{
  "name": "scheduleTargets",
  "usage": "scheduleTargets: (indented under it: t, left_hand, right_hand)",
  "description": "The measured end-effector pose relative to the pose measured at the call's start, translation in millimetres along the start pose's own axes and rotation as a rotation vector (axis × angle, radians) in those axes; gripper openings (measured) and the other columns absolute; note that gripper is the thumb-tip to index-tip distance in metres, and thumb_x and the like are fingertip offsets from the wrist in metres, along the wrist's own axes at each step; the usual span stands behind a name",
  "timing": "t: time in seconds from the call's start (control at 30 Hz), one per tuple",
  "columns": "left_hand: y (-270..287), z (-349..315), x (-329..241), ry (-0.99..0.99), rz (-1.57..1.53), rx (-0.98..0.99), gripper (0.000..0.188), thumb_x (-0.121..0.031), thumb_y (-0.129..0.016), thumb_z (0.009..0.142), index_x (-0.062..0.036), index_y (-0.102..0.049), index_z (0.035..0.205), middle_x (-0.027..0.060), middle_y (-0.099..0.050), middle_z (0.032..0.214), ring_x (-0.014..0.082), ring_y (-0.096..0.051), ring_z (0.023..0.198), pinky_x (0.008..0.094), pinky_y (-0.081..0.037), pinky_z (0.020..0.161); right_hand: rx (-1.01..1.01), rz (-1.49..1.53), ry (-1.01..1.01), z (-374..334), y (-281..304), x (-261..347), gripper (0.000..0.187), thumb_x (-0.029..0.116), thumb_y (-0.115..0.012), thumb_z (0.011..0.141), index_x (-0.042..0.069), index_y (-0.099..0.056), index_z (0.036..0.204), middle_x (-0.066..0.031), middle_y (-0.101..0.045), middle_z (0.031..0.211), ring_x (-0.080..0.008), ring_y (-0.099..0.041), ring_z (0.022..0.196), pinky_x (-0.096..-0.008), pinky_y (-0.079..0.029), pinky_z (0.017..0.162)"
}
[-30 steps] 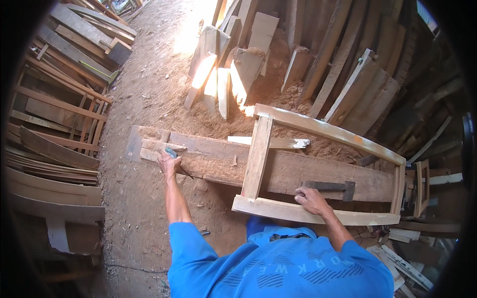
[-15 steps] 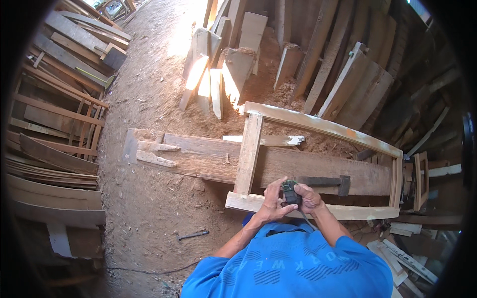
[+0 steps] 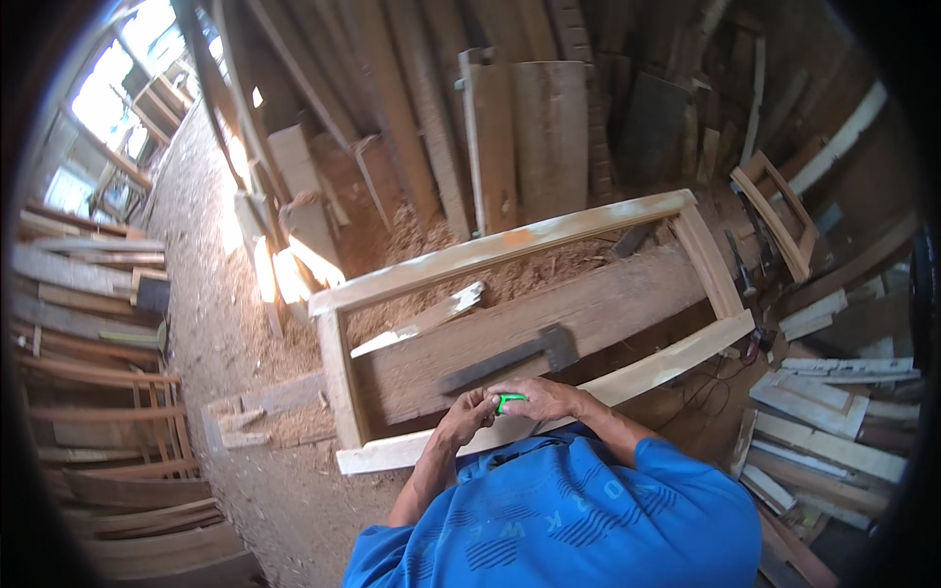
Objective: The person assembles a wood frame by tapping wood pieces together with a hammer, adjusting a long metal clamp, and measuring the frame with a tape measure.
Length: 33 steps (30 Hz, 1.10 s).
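Both hands meet over the near rail of a pale wooden frame, which lies across a thick, rough board. Between them shows the bright green part of a small green-and-black corded tool; the rest is hidden by fingers. My left hand pinches it from the left, fingers curled. My right hand closes around its right side. Just beyond the hands, inside the frame, rests a dark bar with a block-like head. A whitish wood strip lies farther left in the frame.
Tall planks lean at the back, with sawdust below. Stacked boards line the left. Scrap wood piles up at the right, below a small wooden frame. A thin cable lies on the ground.
The view has turned to the right. The tool has been turned over: its black-and-green body faced me before, now a bright green part shows. My left fingers have curled in closer.
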<state>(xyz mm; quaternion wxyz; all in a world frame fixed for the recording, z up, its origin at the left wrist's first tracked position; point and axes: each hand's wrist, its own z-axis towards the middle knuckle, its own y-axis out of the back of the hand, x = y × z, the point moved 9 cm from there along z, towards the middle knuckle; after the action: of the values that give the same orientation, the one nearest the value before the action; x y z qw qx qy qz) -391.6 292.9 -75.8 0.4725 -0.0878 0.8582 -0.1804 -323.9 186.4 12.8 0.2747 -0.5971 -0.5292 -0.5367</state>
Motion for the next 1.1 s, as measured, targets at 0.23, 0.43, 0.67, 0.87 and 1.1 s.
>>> scheduleTargets:
  t: [0.23, 0.43, 0.67, 0.87, 1.1]
  left_hand:
    - [52.8, -0.2, -23.3, -0.124, -0.722, -0.467, 0.018, -0.030, -0.069, 0.094, -0.0150, -0.066, 0.084, -0.0007, -0.061, 0.071, 0.0131, -0.057, 0.060, 0.0254, -0.047, 0.054]
    - [107.9, -88.5, -49.8, -0.194, -0.654, -1.025, 0.037, -0.046, -0.067, 0.095, -0.0205, -0.047, 0.078, -0.0047, -0.039, 0.066, 0.0089, -0.041, 0.056, 0.0260, -0.037, 0.048]
    - [80.3, -169.9, 75.4, 0.516, 0.333, -1.906, 0.108, -0.067, -0.068, 0.081, 0.0099, -0.031, 0.147, 0.0338, -0.046, 0.140, 0.0446, -0.041, 0.136, 0.0564, -0.026, 0.115]
    - [23.4, -111.0, 109.4, -0.078, 0.147, -1.740, 0.112, -0.027, -0.072, 0.090, 0.0145, 0.012, 0.152, 0.0427, -0.011, 0.157, 0.0488, -0.021, 0.149, 0.0453, -0.021, 0.123]
    - [22.5, -118.3, 99.8, -0.028, 0.219, -1.693, 0.113, -0.032, -0.072, 0.089, 0.0186, 0.009, 0.150, 0.0414, 0.000, 0.160, 0.0490, -0.006, 0.152, 0.0459, -0.011, 0.126]
  right_hand:
    - [0.184, -0.166, -0.181, -113.7, 150.7, -82.0, 0.052, 0.029, -0.065, 0.094, 0.009, -0.055, 0.141, -0.0189, -0.064, 0.125, -0.0307, -0.065, 0.109, -0.0406, -0.056, 0.092]
    - [0.147, -0.266, -0.329, -190.6, 256.7, -123.5, 0.043, 0.022, -0.069, 0.083, 0.008, -0.067, 0.124, -0.0111, -0.073, 0.109, -0.0236, -0.068, 0.100, -0.0372, -0.054, 0.088]
    - [-0.032, -0.365, -0.164, -79.4, 221.2, -78.0, 0.043, 0.024, -0.069, 0.081, 0.008, -0.068, 0.120, -0.0175, -0.073, 0.103, -0.0301, -0.070, 0.097, -0.0408, -0.053, 0.087]
    - [0.008, -0.580, -0.215, 33.5, 166.0, -32.7, 0.042, 0.026, -0.065, 0.080, 0.008, -0.069, 0.117, -0.0239, -0.070, 0.108, -0.0414, -0.067, 0.102, -0.0474, -0.052, 0.089]
    - [-0.013, -0.623, -0.039, 55.9, 149.6, -49.9, 0.040, 0.027, -0.066, 0.081, 0.009, -0.070, 0.116, -0.0223, -0.071, 0.103, -0.0393, -0.068, 0.100, -0.0469, -0.053, 0.089]
